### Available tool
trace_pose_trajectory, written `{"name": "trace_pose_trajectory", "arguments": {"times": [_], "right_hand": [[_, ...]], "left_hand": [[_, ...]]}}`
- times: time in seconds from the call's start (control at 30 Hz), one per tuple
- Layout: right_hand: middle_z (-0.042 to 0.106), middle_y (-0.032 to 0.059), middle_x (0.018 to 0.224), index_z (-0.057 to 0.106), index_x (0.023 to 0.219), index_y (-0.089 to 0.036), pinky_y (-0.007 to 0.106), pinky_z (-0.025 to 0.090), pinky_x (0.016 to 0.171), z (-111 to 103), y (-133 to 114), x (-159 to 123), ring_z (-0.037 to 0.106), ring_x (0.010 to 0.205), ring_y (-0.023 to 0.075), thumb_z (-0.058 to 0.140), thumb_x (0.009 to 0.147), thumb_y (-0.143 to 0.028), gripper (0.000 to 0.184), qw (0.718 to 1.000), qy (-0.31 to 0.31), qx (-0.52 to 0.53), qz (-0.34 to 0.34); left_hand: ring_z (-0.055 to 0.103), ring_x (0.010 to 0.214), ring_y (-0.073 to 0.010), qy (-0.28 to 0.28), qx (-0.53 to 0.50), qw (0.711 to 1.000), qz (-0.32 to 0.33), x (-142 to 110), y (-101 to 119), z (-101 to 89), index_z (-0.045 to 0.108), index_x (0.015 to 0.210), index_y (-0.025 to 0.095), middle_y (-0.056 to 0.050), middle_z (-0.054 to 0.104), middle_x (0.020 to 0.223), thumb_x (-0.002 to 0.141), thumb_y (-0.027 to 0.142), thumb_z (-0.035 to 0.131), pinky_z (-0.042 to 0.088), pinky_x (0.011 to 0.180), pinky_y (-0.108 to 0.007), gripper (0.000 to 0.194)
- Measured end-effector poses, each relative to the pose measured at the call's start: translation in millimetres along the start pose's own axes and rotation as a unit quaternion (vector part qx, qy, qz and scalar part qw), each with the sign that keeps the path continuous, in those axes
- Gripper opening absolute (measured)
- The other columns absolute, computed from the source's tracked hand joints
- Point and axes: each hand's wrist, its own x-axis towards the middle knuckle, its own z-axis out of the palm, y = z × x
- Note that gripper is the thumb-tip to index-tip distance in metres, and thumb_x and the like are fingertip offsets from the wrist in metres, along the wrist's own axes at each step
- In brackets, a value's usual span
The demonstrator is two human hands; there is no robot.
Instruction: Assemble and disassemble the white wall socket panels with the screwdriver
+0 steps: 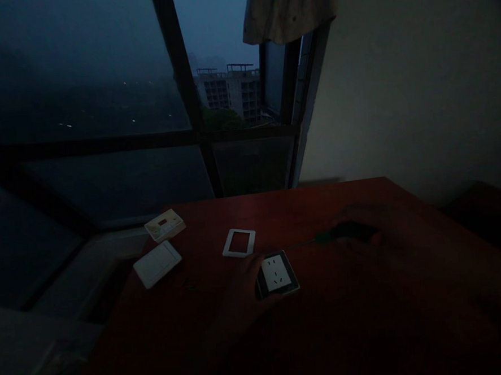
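My left hand (250,292) grips a wall socket (276,272) by its left and near edges, its slotted white face turned up and a dark border around it. In my right hand (374,231) is a screwdriver (324,238) with a dark and green handle. Its thin shaft points left, and the tip lies near the socket's top edge; whether they touch I cannot tell. A white square frame (239,243), open in the middle, lies on the table just behind my left hand. Dim light hides much of both hands.
On the reddish table (319,206), a white plate (157,264) and a small cream-coloured box (165,225) lie at the left edge. Small dark bits (191,283) are near the plate. Windows (84,180) stand behind, and a pale wall (405,87) rises at the right.
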Motion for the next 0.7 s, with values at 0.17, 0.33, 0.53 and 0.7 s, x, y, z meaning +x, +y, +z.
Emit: {"name": "trace_pose_trajectory", "arguments": {"times": [0.17,0.33,0.53,0.7], "right_hand": [[0.070,0.0016,0.088,0.067,0.093,-0.024,0.026,0.045,0.062,4.5,-2.2,17.2,0.064,0.073,0.0158,0.058,0.081,-0.028,0.016,0.996,-0.062,-0.036,-0.046],[0.069,0.0012,0.079,0.066,0.083,-0.020,0.024,0.040,0.058,11.4,-8.6,24.0,0.061,0.067,0.0139,0.056,0.080,-0.022,0.010,0.992,-0.085,-0.066,-0.064],[0.068,0.0010,0.078,0.066,0.082,-0.020,0.025,0.039,0.058,9.3,-13.3,24.2,0.061,0.066,0.0133,0.054,0.081,-0.021,0.012,0.992,-0.096,-0.070,-0.048],[0.069,0.0015,0.079,0.067,0.084,-0.020,0.025,0.039,0.057,10.6,-11.6,23.4,0.061,0.066,0.0141,0.053,0.081,-0.022,0.014,0.991,-0.098,-0.082,-0.047]], "left_hand": [[0.033,0.130,-0.0286,0.011,0.004,1.000,0.006,1.9,-1.3,4.4,0.036,0.138,0.020,-0.011,0.032,0.145,0.069,0.038,0.073,0.030,0.107,-0.043,0.081],[0.032,0.131,-0.0299,-0.002,-0.006,1.000,-0.001,2.4,-1.5,2.5,0.036,0.138,0.021,-0.011,0.031,0.146,0.069,0.041,0.072,0.031,0.106,-0.045,0.080],[0.034,0.130,-0.0294,0.003,-0.015,1.000,-0.016,2.2,6.2,0.1,0.039,0.136,0.021,-0.011,0.033,0.145,0.066,0.037,0.075,0.031,0.106,-0.043,0.080],[0.034,0.130,-0.0298,0.000,-0.017,1.000,-0.014,1.9,5.3,0.4,0.038,0.136,0.024,-0.010,0.034,0.144,0.067,0.040,0.074,0.031,0.106,-0.044,0.080]]}}
